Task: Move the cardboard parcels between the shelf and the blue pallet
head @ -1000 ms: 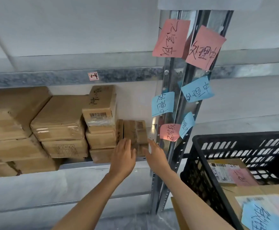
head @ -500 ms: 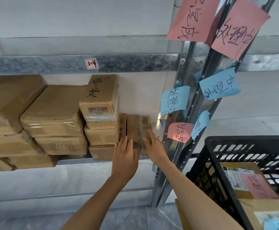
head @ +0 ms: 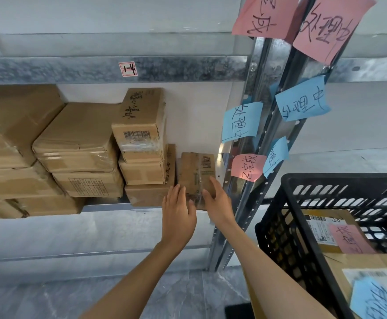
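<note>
Stack (head: pixel 142 166) and post (head: pixel 249 93) flank parcel (head: pixel 196 173); left hand (head: pixel 178 211), right hand (head: pixel 219 204) press straight fingers (head: pixel 176 192).

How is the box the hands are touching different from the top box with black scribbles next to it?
The parcel stands on the shelf itself; the scribbled box sits atop a stack. The left hand and right hand touch the parcel, not the scribbled box. Handwriting shows only on the scribbled box. Both are brown cardboard with barcodes.
</note>
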